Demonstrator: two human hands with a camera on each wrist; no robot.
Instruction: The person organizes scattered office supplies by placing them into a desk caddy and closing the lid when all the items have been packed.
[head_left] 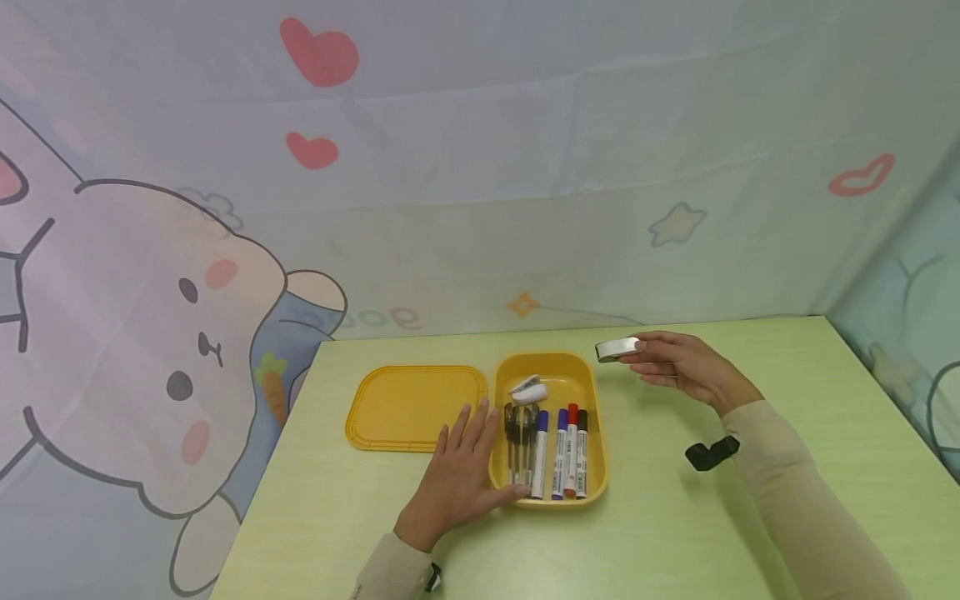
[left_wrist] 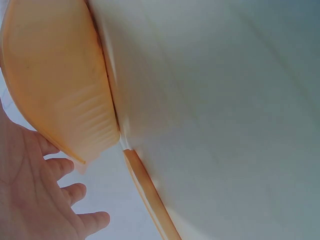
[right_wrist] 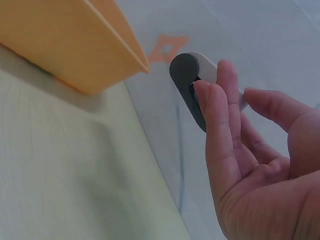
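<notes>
My right hand [head_left: 686, 367] pinches a small, long white thing with a dark grey rounded side [right_wrist: 185, 70] between thumb and fingers; its kind is unclear. It is held in the air just right of the yellow box [head_left: 602, 450]. My left hand [head_left: 459, 487] lies at the box's left side, fingers stretched out and thumb across the near rim. Inside the box are several black-capped pens [head_left: 513, 446], a blue-capped marker [head_left: 540, 454], another blue marker [head_left: 560, 454], a red marker [head_left: 572, 450] and a black marker [head_left: 582, 454]. Behind them sits a small white item [head_left: 529, 393].
A flat yellow lid [head_left: 412, 408] lies on the green table [head_left: 667, 533], left of the box. Behind the table hangs a printed cloth [head_left: 480, 208]. A black band piece [head_left: 712, 452] is on the right wrist.
</notes>
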